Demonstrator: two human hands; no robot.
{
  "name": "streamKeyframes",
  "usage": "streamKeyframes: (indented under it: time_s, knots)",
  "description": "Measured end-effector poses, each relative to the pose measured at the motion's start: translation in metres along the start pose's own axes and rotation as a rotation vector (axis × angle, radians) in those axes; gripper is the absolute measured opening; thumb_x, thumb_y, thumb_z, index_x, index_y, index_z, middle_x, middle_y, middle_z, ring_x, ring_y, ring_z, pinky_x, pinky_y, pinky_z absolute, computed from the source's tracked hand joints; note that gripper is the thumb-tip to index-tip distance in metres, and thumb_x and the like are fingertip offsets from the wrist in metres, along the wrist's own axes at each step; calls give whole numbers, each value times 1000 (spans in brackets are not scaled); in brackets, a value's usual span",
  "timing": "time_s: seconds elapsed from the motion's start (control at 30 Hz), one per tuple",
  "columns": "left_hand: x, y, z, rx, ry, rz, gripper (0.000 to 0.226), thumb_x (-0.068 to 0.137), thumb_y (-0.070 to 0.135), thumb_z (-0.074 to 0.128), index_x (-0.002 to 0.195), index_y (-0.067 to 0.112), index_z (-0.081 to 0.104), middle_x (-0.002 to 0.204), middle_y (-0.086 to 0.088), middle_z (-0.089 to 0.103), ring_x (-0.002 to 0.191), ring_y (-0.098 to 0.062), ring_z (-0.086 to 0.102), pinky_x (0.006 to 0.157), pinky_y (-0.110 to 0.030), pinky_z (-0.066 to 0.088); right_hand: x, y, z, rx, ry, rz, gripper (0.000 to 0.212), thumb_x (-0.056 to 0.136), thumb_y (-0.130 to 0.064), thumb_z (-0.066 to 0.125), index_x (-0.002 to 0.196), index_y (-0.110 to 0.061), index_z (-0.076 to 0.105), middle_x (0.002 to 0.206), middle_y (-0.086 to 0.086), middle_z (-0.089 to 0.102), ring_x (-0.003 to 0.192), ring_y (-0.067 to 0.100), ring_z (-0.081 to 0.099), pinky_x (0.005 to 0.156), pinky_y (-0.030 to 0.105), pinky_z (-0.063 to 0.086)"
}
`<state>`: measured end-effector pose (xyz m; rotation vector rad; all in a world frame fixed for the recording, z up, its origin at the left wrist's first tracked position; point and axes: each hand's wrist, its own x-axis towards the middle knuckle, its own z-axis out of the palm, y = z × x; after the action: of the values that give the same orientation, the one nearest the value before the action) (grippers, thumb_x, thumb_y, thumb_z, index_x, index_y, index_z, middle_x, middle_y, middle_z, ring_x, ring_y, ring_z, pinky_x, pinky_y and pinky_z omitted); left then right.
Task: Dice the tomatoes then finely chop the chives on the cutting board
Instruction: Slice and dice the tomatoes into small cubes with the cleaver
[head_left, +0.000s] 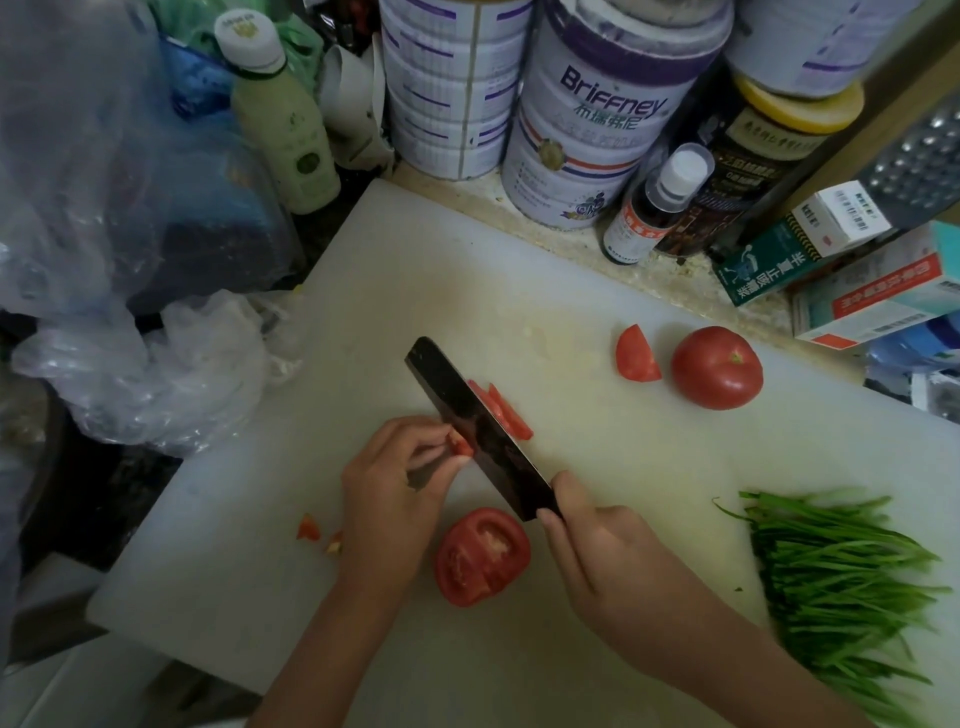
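right hand (613, 561) tight around knife (480, 428), tip far-left; left hand (389, 483) in pinch on tomato piece (460, 445)

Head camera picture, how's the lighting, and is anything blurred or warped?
Head view: dim, soft light, only a faint shadow under the left hand pinching a tomato piece; the knife blade reads almost black; wide-angle distortion bows the cutting board edges and tilts the tins; chives and plastic bags near the frame edges look smeared.
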<state>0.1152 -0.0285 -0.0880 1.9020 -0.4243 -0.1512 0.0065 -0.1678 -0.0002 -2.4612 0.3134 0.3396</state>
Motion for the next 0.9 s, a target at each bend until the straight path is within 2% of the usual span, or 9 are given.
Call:
streamKeyframes:
  time_s: [0.1, 0.2, 0.27, 0.37, 0.5, 0.6, 0.67, 0.8, 0.9]
  knots:
    - [1, -1, -2, 16, 6, 34, 20, 73, -3, 81, 87, 7, 72, 93, 8, 64, 86, 2, 67, 79, -8, 51, 17, 1, 6, -63, 28, -43, 14, 101, -33, 30, 100, -21, 37, 56, -12, 35, 47, 15, 36, 51, 28, 24]
    - [2, 0, -3, 28, 7, 25, 20, 74, -2, 81, 87, 10, 72, 91, 12, 64, 86, 3, 66, 77, -6, 49, 29, 0, 11, -118, 75, -56, 25, 100, -31, 33, 114, -13, 42, 58, -6, 40, 54, 29, 49, 53, 33, 31]
    - [3, 1, -3, 9, 17, 2, 25, 73, -3, 81, 89, 15, 71, 92, 13, 65, 85, 4, 66, 77, -6, 49, 23, 2, 13, -115, 56, -46, 20, 100, -33, 31, 111, -17, 38, 60, -3, 46, 58, 30, 52, 54, 34, 32]
    - [4, 1, -4, -27, 25, -29, 31, 74, -3, 80, 92, 20, 70, 92, 11, 69, 85, 3, 68, 78, -7, 49, 5, 5, 13, -73, -6, 1, 13, 101, -33, 29, 95, -22, 30, 58, -10, 37, 50, 18, 40, 54, 29, 26]
    - [6, -3, -5, -44, 29, -82, 29, 76, -3, 79, 91, 20, 70, 90, 10, 71, 84, 1, 69, 78, -10, 52, 7, 4, 10, -44, 3, 20, 14, 100, -33, 31, 95, -20, 33, 56, -8, 36, 46, 14, 33, 53, 29, 25]
    - [5, -5, -5, 9, 12, -69, 23, 77, -1, 79, 91, 16, 71, 90, 6, 71, 84, -2, 69, 79, -12, 53, 30, -1, 10, -61, 60, -31, 20, 100, -32, 33, 108, -15, 40, 60, -6, 38, 56, 29, 48, 57, 37, 35]
    - [4, -3, -5, 41, 11, -45, 21, 78, -2, 78, 91, 13, 71, 89, 4, 70, 85, -1, 68, 78, -8, 50, 39, -3, 10, -40, 68, -45, 20, 100, -31, 33, 107, -14, 39, 64, -1, 43, 64, 34, 53, 60, 42, 40]
    - [4, 5, -5, 30, 8, -86, 31, 81, -4, 75, 94, 23, 67, 91, 11, 70, 86, 2, 67, 78, -7, 49, 21, 2, 10, -34, 52, -34, 21, 101, -32, 32, 110, -16, 39, 64, -2, 44, 57, 25, 46, 60, 40, 38]
    - [4, 6, -6, 80, -33, -27, 34, 83, -6, 70, 107, 19, 68, 97, 6, 67, 88, 2, 64, 78, -6, 48, 2, 7, 7, 50, -11, 28, 14, 100, -34, 30, 96, -21, 33, 58, -6, 41, 49, 15, 38, 56, 34, 33]
